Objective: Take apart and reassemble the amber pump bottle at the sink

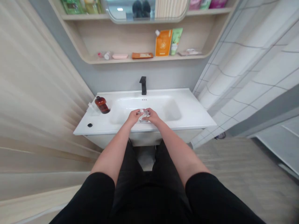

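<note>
head view — left hand (133, 117) and right hand (153, 116) hold a clear object (144, 117)

White tiled wall (252, 77) beside wooden shelving (121, 37)

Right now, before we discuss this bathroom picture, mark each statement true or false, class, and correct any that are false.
1. The left hand and right hand hold a small clear object over the white sink. True.
2. The amber bottle stands on the wooden shelf. False: it is on the left side of the sink.
3. An orange pouch stands on the shelf. True.
4. The person wears white shorts. False: the shorts are black.
</note>
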`<state>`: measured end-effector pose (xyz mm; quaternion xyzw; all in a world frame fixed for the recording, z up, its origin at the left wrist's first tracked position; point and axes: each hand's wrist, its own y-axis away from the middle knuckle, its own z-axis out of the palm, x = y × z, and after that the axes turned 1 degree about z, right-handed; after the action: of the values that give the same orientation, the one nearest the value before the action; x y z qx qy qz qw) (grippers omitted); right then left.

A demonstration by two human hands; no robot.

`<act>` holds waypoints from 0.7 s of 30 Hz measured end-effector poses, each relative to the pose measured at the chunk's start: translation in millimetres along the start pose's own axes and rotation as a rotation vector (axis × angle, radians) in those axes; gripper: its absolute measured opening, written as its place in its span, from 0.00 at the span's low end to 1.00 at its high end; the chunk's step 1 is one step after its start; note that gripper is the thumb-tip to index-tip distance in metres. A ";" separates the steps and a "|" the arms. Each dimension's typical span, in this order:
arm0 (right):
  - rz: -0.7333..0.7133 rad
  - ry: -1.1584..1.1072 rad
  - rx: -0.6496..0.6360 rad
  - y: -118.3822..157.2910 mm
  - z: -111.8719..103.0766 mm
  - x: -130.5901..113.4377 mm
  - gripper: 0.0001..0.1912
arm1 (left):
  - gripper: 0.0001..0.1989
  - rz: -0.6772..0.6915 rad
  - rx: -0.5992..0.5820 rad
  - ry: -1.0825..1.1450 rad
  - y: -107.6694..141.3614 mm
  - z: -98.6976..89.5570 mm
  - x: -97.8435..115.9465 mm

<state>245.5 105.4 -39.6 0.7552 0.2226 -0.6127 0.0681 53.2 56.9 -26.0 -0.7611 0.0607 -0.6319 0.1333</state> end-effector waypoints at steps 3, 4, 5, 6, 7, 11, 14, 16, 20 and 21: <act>-0.017 0.019 0.024 -0.1 0.4 -0.3 0.37 | 0.23 -0.006 0.054 -0.032 -0.6 1.4 0.8; -0.019 0.030 0.026 0.0 0.3 -0.6 0.37 | 0.24 -0.020 0.071 -0.047 -0.5 1.5 0.9; -0.020 0.034 0.024 0.1 0.1 -0.9 0.37 | 0.25 -0.036 0.078 -0.055 -0.3 1.4 1.0; -0.019 0.029 0.015 0.3 -0.2 -1.2 0.37 | 0.25 -0.048 0.072 -0.053 0.0 1.2 1.4; -0.020 0.015 0.003 0.5 -0.5 -1.5 0.37 | 0.26 -0.053 0.060 -0.043 0.5 1.0 2.1; -0.026 -0.061 0.005 1.5 0.8 -2.9 0.36 | 0.28 0.004 0.008 0.032 3.2 0.4 8.0; -0.025 -0.053 0.140 2.3 3.3 -5.8 0.37 | 0.33 0.016 0.031 0.129 4.9 -0.6 12.7; -0.044 -0.034 0.271 3.2 -0.2 -9.8 0.38 | 0.34 -0.038 0.096 0.162 5.2 -1.6 13.7; -0.127 -0.015 0.479 10.7 -43.2 -18.8 0.38 | 0.31 -0.139 0.120 0.105 3.9 -1.0 11.2; -0.146 0.002 0.539 14.5 -63.1 -19.7 0.37 | 0.30 -0.140 0.100 0.085 3.7 -0.2 10.5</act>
<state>305.2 111.2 -8.1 0.7288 0.1053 -0.6523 -0.1799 55.3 50.7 -17.1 -0.7282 -0.0187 -0.6738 0.1242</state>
